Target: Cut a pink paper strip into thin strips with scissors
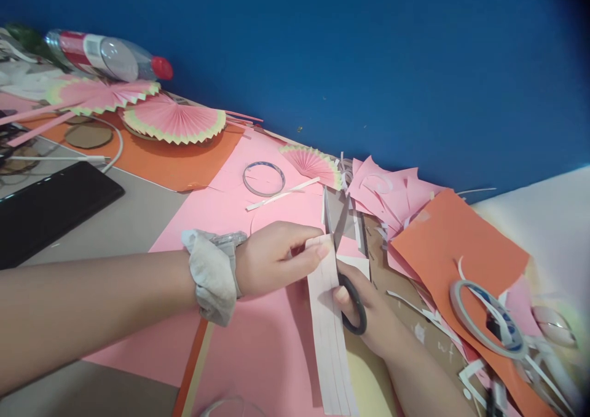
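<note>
My left hand [276, 258] pinches the top end of a folded pink paper strip [329, 331] that hangs down toward me. A grey scrunchie [212, 275] sits on that wrist. My right hand [369, 315] grips the black handles of a pair of scissors [343, 251]. The scissors' blades are parted and point up and away, straddling the strip's upper edge right beside my left fingertips. Both hands hover over a large pink paper sheet [258, 343] on the table.
Pink pleated paper fans [173, 122] and a plastic bottle [106, 57] lie at the back left by the blue wall. Tape rings [263, 178] [483, 318], orange sheets [461, 245], pink scraps [391, 192] and a black keyboard [50, 205] are spread around.
</note>
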Motion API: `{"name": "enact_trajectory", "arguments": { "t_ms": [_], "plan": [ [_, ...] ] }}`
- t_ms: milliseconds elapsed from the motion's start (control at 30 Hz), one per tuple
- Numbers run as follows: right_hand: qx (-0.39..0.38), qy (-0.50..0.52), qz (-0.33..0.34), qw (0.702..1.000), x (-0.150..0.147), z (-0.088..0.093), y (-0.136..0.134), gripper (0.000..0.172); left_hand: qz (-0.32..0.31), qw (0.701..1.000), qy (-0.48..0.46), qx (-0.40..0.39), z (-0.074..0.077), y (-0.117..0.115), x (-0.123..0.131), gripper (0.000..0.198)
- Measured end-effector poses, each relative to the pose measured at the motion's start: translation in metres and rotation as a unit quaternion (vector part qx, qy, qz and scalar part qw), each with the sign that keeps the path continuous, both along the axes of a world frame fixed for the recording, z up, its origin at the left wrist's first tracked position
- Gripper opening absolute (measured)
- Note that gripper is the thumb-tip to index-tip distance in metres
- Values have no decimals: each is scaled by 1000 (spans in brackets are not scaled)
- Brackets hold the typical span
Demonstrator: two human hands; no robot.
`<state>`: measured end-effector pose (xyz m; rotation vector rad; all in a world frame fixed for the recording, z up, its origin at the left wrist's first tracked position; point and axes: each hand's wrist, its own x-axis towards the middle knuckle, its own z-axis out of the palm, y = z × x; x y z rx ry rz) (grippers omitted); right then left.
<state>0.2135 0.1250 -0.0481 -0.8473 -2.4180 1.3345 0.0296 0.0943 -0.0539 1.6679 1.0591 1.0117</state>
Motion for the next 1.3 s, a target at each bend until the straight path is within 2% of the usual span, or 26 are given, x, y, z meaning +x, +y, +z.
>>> {"name": "enact_trajectory", "arguments": {
  "t_ms": [500,800,1067,1300],
  "plan": [
    [-10,6,-7,1000,1,-1,-1,56,-9,1000,-6,-10,1,0,0,35],
    [-23,3,-15,1000,2,-1,0,57,-25,996,-58,-58,1,-3,1,38],
    [-62,27,-16,998,4,-3,-1,51,-19,999,-30,-25,2,-1,0,39],
    [-16,2,-22,1000,5,-5,-1,54,-15,1000,-17,-6,0,-2,0,36]
  ]
}}
